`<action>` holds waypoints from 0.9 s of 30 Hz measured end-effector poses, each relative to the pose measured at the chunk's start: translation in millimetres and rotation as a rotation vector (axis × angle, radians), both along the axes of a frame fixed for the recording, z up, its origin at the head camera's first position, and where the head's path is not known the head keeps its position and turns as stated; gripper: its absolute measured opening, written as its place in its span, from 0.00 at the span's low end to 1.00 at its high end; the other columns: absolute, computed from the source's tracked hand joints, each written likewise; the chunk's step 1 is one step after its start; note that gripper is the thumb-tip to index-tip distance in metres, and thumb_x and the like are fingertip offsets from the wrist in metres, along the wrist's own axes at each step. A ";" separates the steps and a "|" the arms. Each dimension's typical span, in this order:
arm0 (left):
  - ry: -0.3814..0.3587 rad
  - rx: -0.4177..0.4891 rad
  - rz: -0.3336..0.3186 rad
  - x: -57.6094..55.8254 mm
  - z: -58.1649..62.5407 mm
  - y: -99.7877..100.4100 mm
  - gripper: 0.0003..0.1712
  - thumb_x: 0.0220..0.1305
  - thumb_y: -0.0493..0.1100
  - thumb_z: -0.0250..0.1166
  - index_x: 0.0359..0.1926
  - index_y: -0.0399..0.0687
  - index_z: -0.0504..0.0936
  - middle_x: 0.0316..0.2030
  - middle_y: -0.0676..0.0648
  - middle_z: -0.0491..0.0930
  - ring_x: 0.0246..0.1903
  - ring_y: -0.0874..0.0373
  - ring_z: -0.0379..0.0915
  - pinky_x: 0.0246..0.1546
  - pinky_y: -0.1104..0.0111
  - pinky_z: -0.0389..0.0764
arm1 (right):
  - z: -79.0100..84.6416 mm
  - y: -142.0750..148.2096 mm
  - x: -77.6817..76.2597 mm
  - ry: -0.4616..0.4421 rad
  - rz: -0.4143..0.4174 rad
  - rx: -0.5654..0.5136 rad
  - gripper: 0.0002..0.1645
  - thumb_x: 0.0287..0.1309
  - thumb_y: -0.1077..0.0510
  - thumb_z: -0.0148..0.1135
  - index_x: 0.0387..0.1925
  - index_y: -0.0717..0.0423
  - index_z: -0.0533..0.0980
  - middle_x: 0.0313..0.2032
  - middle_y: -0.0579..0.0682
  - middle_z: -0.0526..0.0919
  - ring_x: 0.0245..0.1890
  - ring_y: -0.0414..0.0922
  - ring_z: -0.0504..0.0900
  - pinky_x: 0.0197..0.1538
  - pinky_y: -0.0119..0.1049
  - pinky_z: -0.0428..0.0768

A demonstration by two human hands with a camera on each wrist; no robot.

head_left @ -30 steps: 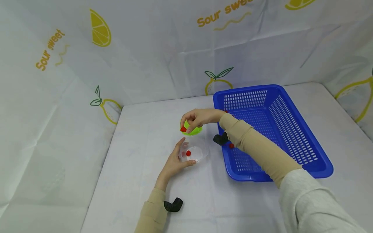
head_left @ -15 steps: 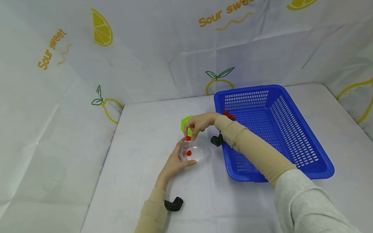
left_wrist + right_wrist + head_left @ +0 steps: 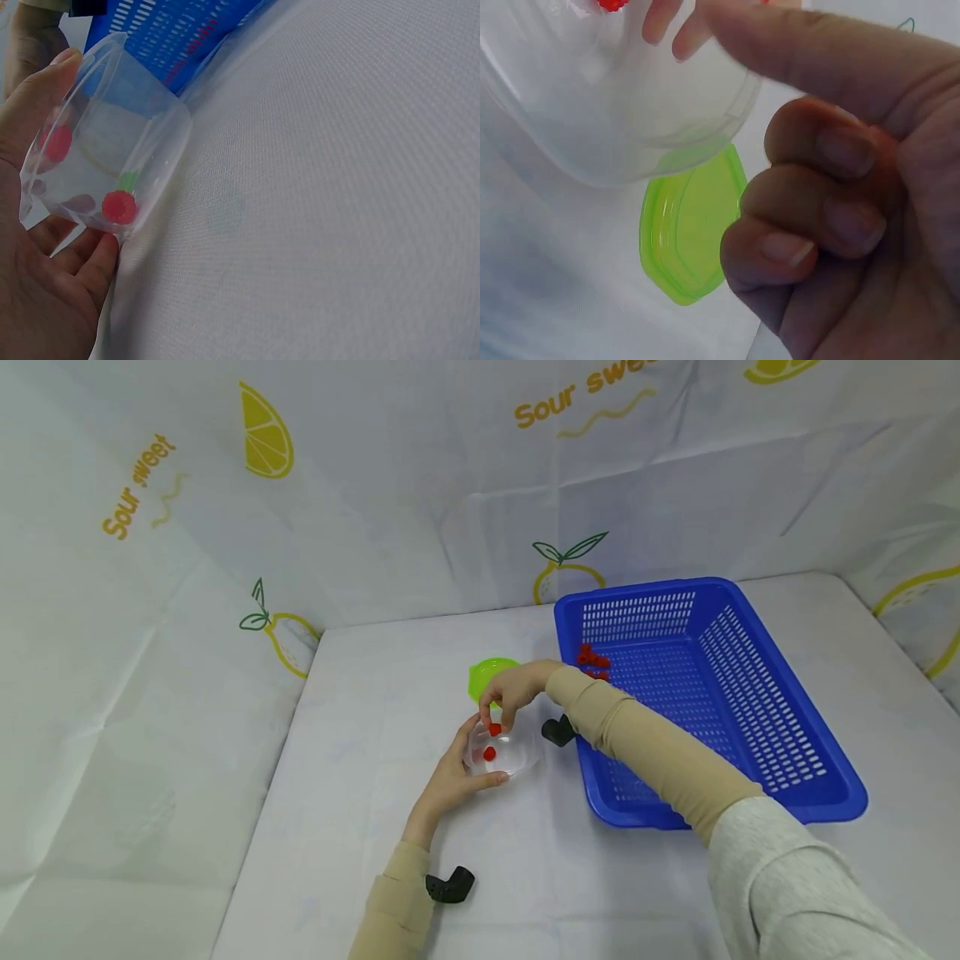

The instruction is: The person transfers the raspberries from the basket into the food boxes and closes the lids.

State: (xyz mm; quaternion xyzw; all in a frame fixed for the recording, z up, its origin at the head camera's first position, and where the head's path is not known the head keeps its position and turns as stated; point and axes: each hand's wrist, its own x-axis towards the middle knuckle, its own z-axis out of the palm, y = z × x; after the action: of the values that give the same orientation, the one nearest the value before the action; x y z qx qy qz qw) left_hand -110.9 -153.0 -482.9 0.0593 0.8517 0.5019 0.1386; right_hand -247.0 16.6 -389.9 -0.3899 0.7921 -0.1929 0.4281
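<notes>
My left hand (image 3: 452,778) grips a clear plastic container (image 3: 525,753), thumb on the near side and fingers around the far side. Inside it lies one red raspberry (image 3: 118,207). Over the container's opening, my right hand (image 3: 517,687) pinches a second raspberry (image 3: 495,729) between thumb and forefinger; in the right wrist view its other fingers are curled in and the pinched fruit is mostly hidden. Just behind the container, a bright green lid (image 3: 694,232) lies on the white cloth, partly covered by the right hand in the head view.
A large blue plastic basket (image 3: 840,777) with slotted sides stands to the right, under my right forearm. Several red raspberries (image 3: 592,657) lie along its left side. White cloth covers the table (image 3: 360,710) and hangs behind it, printed with lemons.
My right hand has come from over the green lid down toward the container, bringing the pinched raspberry to its opening. More raspberries in the basket show now. The left hand keeps its hold.
</notes>
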 end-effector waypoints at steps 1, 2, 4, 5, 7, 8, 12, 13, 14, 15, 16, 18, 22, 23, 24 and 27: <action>0.003 -0.003 -0.002 -0.1 -0.1 0.1 0.55 0.43 0.60 0.73 0.67 0.84 0.48 0.71 0.53 0.51 0.70 0.49 0.52 0.64 0.45 0.62 | -0.1 -0.3 0.8 0.020 0.006 0.010 0.15 0.49 0.61 0.67 0.42 0.51 0.79 0.22 0.43 0.63 0.24 0.39 0.62 0.26 0.25 0.61; 0.006 -0.006 -0.003 -0.3 -0.1 0.1 0.55 0.43 0.60 0.73 0.67 0.84 0.47 0.71 0.53 0.51 0.70 0.49 0.52 0.64 0.45 0.62 | -0.4 -0.5 1.4 0.036 0.008 0.019 0.15 0.48 0.61 0.67 0.41 0.51 0.79 0.22 0.43 0.63 0.25 0.39 0.62 0.27 0.26 0.61; 0.011 -0.013 -0.007 -0.4 -0.5 0.3 0.55 0.43 0.61 0.73 0.66 0.84 0.47 0.72 0.53 0.51 0.70 0.48 0.52 0.64 0.44 0.62 | -1.0 -0.7 2.3 0.062 0.007 0.026 0.15 0.49 0.61 0.67 0.41 0.50 0.79 0.23 0.43 0.63 0.27 0.40 0.63 0.28 0.26 0.62; 0.004 -0.014 -0.004 -0.5 -0.5 0.4 0.55 0.43 0.61 0.73 0.66 0.85 0.47 0.72 0.53 0.51 0.70 0.49 0.52 0.64 0.44 0.62 | -1.4 -0.7 2.4 0.069 0.003 0.023 0.15 0.49 0.61 0.67 0.41 0.50 0.79 0.23 0.43 0.63 0.27 0.40 0.63 0.28 0.26 0.62; -0.001 -0.015 -0.003 -0.4 -0.4 0.6 0.55 0.43 0.62 0.73 0.66 0.86 0.46 0.72 0.53 0.51 0.70 0.48 0.51 0.64 0.44 0.62 | -2.7 -1.2 2.3 0.080 -0.003 0.016 0.14 0.49 0.61 0.67 0.41 0.49 0.80 0.23 0.44 0.63 0.27 0.40 0.63 0.28 0.26 0.62; -0.005 -0.013 -0.002 -0.3 -0.4 0.7 0.55 0.42 0.62 0.73 0.66 0.87 0.46 0.72 0.53 0.51 0.70 0.48 0.51 0.64 0.44 0.61 | -3.4 -1.5 2.1 0.086 -0.003 0.013 0.14 0.49 0.60 0.67 0.41 0.49 0.80 0.23 0.44 0.63 0.27 0.40 0.64 0.28 0.26 0.63; -0.005 -0.004 0.001 0.2 -1.2 0.9 0.54 0.43 0.61 0.73 0.66 0.86 0.47 0.72 0.53 0.51 0.70 0.48 0.50 0.64 0.44 0.61 | -5.9 -2.9 1.7 0.102 -0.002 0.008 0.14 0.49 0.59 0.67 0.41 0.48 0.81 0.23 0.43 0.64 0.27 0.40 0.64 0.29 0.26 0.63; -0.001 -0.001 0.002 0.1 -1.3 0.9 0.54 0.43 0.61 0.73 0.66 0.86 0.47 0.72 0.53 0.51 0.70 0.48 0.50 0.64 0.44 0.61 | -6.1 -3.2 1.6 0.108 -0.002 0.010 0.14 0.48 0.59 0.67 0.41 0.47 0.81 0.22 0.43 0.64 0.27 0.39 0.64 0.29 0.26 0.63; 0.002 0.002 0.002 -0.1 -1.8 0.8 0.55 0.43 0.61 0.73 0.66 0.85 0.47 0.71 0.53 0.51 0.70 0.48 0.50 0.64 0.44 0.62 | -6.2 -3.3 1.5 0.107 -0.005 0.011 0.15 0.48 0.59 0.67 0.41 0.47 0.81 0.22 0.43 0.64 0.27 0.39 0.64 0.29 0.27 0.63; 0.003 0.004 0.002 -0.2 -2.5 0.7 0.55 0.43 0.60 0.73 0.66 0.86 0.47 0.71 0.54 0.51 0.70 0.49 0.50 0.64 0.44 0.62 | -6.4 -3.3 1.4 0.105 -0.008 0.012 0.15 0.48 0.59 0.68 0.41 0.48 0.81 0.21 0.43 0.64 0.26 0.39 0.64 0.28 0.27 0.62; 0.003 0.006 0.001 -0.3 -3.1 0.6 0.55 0.43 0.60 0.73 0.66 0.86 0.47 0.71 0.54 0.52 0.70 0.49 0.50 0.64 0.45 0.62 | -6.7 -3.4 1.5 0.103 -0.011 0.013 0.15 0.48 0.59 0.68 0.41 0.48 0.82 0.20 0.43 0.64 0.25 0.39 0.63 0.28 0.27 0.62; 0.003 0.012 -0.001 -0.5 -4.2 0.5 0.55 0.43 0.60 0.74 0.65 0.86 0.47 0.71 0.55 0.53 0.70 0.50 0.50 0.64 0.45 0.62 | -7.0 -3.2 1.4 0.100 -0.016 0.014 0.15 0.48 0.59 0.67 0.42 0.49 0.82 0.20 0.42 0.63 0.25 0.39 0.63 0.28 0.27 0.61; 0.005 0.021 -0.001 -0.3 -4.7 0.8 0.55 0.42 0.60 0.74 0.65 0.87 0.47 0.70 0.56 0.54 0.70 0.52 0.50 0.66 0.46 0.60 | -7.1 -3.3 2.3 0.093 -0.025 0.009 0.15 0.48 0.61 0.67 0.42 0.50 0.82 0.19 0.42 0.63 0.24 0.39 0.62 0.28 0.27 0.61; 0.008 0.023 -0.001 -0.2 -4.4 0.9 0.55 0.42 0.60 0.74 0.65 0.87 0.47 0.70 0.56 0.53 0.70 0.51 0.50 0.66 0.45 0.60 | -7.1 -3.2 2.4 0.092 -0.028 0.005 0.15 0.48 0.61 0.67 0.42 0.50 0.82 0.19 0.42 0.63 0.24 0.39 0.62 0.28 0.27 0.61; 0.007 0.026 0.001 -0.3 -4.1 1.1 0.55 0.42 0.60 0.74 0.65 0.87 0.47 0.70 0.56 0.53 0.70 0.52 0.50 0.66 0.46 0.59 | -6.8 -3.2 2.8 0.089 -0.031 0.003 0.15 0.48 0.61 0.67 0.41 0.50 0.82 0.19 0.42 0.63 0.24 0.39 0.62 0.28 0.27 0.61; 0.012 0.030 0.002 0.2 -3.0 1.3 0.55 0.42 0.59 0.74 0.65 0.87 0.47 0.71 0.55 0.53 0.70 0.52 0.50 0.66 0.46 0.60 | -6.0 -2.8 3.4 0.079 -0.040 0.000 0.15 0.48 0.61 0.67 0.41 0.51 0.82 0.19 0.43 0.63 0.24 0.39 0.62 0.27 0.27 0.61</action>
State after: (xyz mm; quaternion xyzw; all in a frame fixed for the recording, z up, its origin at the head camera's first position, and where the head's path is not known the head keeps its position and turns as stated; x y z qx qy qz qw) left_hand -110.7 -151.8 -485.9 0.0636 0.8449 0.5145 0.1318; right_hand -243.6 13.8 -396.0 -0.3813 0.8161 -0.1857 0.3926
